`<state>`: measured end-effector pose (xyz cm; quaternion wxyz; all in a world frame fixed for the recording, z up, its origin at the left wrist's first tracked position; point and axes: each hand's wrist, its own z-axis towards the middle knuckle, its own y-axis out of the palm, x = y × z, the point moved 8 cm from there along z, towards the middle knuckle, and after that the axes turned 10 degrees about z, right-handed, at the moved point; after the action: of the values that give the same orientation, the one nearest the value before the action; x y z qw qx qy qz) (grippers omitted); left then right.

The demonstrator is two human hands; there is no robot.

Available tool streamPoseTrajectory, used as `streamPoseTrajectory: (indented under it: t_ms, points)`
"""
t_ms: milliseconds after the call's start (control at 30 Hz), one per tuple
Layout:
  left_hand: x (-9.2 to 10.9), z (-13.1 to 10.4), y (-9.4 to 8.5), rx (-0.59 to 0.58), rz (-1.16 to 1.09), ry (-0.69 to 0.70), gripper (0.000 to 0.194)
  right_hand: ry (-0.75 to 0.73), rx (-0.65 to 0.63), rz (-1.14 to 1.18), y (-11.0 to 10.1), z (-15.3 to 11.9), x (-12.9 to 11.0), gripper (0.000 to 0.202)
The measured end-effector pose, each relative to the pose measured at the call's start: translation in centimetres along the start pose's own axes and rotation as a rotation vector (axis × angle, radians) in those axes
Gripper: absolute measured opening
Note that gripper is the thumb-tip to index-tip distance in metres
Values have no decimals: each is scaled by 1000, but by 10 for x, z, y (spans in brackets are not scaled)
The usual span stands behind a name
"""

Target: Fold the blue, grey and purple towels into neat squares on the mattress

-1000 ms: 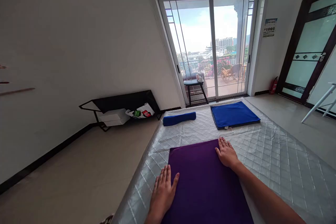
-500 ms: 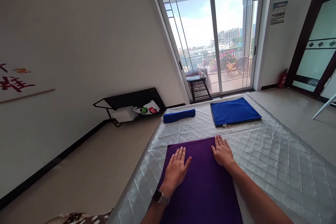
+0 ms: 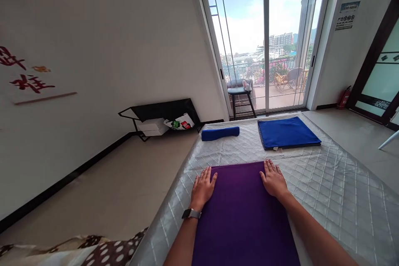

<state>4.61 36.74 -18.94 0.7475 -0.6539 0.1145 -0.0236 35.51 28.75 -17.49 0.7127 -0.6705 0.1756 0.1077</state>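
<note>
Where the left hand (image 3: 202, 189) rests: 11 o'clock corner of the purple rectangular fabric sheet (image 3: 243, 212), fingers extended, gripping nothing.
Right hand (image 3: 274, 180): 1 o'clock corner, same posture, gripping nothing.
Sheet position: on silver quilted cover (image 3: 330, 193), 7 o'clock from flat blue cloth (image 3: 288, 133).

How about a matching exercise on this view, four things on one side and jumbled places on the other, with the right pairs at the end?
Things:
1. purple cloth
2. wristwatch
3. fire extinguisher
4. flat blue cloth

Places:
A. near the dark-framed door
B. between the left hand and the right hand
C. beyond the right hand, on the silver quilted cover
D. at the wrist of the left hand

Pairs: 1-B, 2-D, 3-A, 4-C
</note>
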Motion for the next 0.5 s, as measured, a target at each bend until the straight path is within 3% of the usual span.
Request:
streamPoseTrajectory:
  t_ms: [500]
  points:
    - [6, 6, 8, 21, -66, -47, 63, 32, -17, -57, -7, 0, 1, 66]
